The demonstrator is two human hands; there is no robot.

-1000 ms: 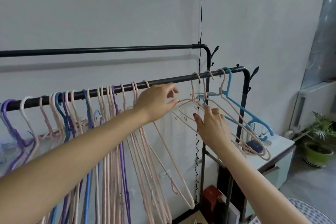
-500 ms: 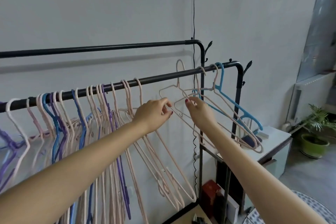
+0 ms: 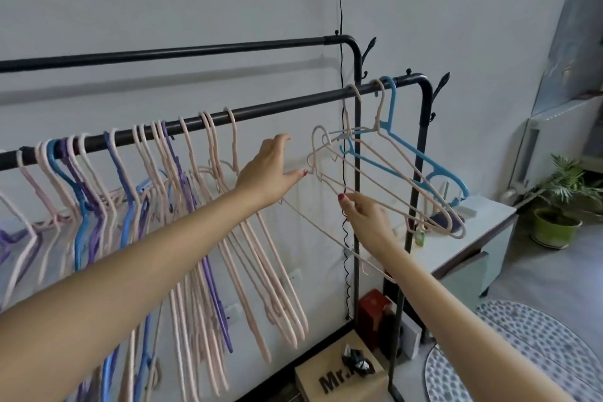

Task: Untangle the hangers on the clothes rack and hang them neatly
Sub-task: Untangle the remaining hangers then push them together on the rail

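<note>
The black front rail carries a crowd of pink, blue and purple hangers on its left half. Near its right end hang two pink hangers and a blue hanger, their arms interlaced. A loose pink hanger is off the rail, its hook just below the bar. My right hand pinches this hanger's sloping arm from below. My left hand reaches out with straight fingers, its thumb tip close to the loose hanger's neck; I cannot tell whether it touches.
A second black rail runs behind and higher. A black cable hangs down the wall. A white cabinet and potted plant stand right; a cardboard box, red box and patterned rug lie below.
The loose pink hanger has come down from above the rail to just below it. My left hand let go and opened; my right hand moved lower along the hanger's arm.
</note>
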